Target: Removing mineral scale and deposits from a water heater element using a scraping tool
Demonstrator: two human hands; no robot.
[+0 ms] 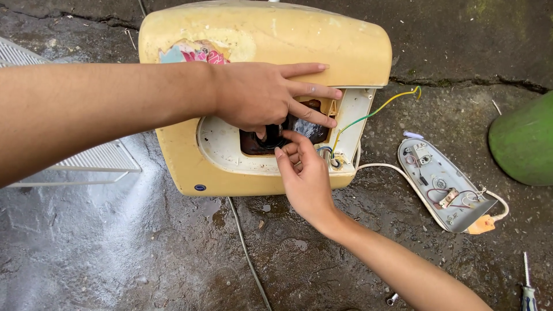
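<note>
A yellowed plastic appliance housing (271, 40) lies on wet concrete, its open underside facing me. Inside the opening sits a dark motor part (308, 128). My left hand (262, 95) reaches across from the left and rests on the housing, its thumb pressing into the opening by the dark part. My right hand (305, 175) comes up from below, fingertips touching the dark part at the opening's lower edge. Yellow and green wires (368, 115) run out of the housing to the right.
A grey detached cover panel (443, 187) with small components and wires lies at the right, joined by a white cable (386, 168). A green object (524, 141) sits at far right, a screwdriver (527, 288) at bottom right, a white wire grille (98, 158) at left.
</note>
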